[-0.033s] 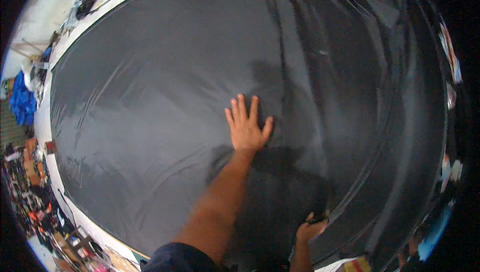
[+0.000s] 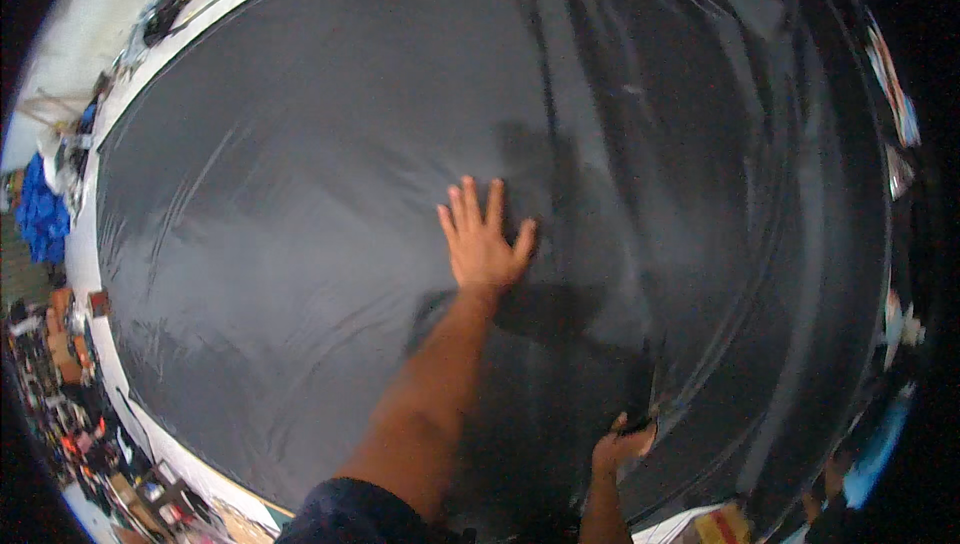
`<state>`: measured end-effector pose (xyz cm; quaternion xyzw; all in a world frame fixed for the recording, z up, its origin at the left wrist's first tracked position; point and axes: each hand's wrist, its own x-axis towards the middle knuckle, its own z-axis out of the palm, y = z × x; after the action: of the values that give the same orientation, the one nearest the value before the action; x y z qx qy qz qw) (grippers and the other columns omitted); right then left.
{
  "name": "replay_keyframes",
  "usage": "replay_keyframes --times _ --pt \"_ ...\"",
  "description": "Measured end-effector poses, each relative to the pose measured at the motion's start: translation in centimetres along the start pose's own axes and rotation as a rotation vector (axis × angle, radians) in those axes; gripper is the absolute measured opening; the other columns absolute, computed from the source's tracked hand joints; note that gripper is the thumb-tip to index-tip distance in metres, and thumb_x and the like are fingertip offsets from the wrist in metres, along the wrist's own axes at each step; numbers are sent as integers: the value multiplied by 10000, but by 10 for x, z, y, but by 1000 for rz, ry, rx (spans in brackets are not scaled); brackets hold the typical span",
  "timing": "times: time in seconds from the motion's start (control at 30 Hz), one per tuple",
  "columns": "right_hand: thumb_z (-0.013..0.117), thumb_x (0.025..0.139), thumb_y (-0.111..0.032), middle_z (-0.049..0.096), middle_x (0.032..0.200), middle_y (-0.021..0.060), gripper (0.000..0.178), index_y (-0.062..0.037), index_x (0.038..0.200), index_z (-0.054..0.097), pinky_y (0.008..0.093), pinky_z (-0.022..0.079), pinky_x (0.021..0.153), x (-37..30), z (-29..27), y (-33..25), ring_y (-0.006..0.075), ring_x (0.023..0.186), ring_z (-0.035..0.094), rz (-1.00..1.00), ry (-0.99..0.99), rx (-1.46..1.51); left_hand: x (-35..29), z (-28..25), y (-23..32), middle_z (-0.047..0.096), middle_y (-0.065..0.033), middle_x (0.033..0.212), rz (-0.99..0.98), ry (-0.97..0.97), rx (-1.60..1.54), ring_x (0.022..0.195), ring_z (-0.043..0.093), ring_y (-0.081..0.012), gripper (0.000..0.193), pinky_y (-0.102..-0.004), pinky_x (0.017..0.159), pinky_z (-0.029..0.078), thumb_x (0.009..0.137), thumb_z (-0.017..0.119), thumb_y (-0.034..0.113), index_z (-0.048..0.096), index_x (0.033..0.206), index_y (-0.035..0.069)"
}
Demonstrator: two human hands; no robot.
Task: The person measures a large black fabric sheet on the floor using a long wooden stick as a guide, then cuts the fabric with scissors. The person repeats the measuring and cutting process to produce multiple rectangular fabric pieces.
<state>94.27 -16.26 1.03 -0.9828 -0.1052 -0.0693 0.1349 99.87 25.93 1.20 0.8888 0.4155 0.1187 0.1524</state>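
A large black sheet point(image 2: 300, 214), smooth on the left and falling into long folds on the right, covers most of the table. My left hand point(image 2: 484, 249) lies flat on it near the middle, fingers spread, holding nothing. Nearer to me and further right, my right hand point(image 2: 622, 444) has its thumb and fingers closed on a fold of the same sheet. Part of its fingers is hidden behind the dark material.
The table's pale edge point(image 2: 84, 244) curves along the left, with a small brown block point(image 2: 98, 304) on it. Beyond lie a blue bundle point(image 2: 42, 212) and many jumbled items. A yellow and red object point(image 2: 722, 526) sits at the near right.
The view has shifted slightly, and both hands appear a little higher in it. The left hand stays flat on the sheet, and the right keeps its hold on the fold.
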Motion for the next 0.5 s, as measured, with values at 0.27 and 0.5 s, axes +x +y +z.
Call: replay_keyframes --times 0.27,0.5 --pt "741 816 -460 632 1077 265 624 51 1144 595 518 450 914 24 -24 -43 451 1029 592 199 -32 345 37 -46 -63 257 -217 1585 -83 -44 -580 1478 190 -393 802 -491 1197 115 939 555 502 280 1530 34" --pt "696 885 -378 627 1116 220 552 16 1231 522 532 351 1002 -9 -10 27 421 1072 574 132 135 369 -216 -141 3 416 -234 1493 399 -277 -655 1382 411 -353 646 -420 1130 342 898 627 190 389 1461 -19"
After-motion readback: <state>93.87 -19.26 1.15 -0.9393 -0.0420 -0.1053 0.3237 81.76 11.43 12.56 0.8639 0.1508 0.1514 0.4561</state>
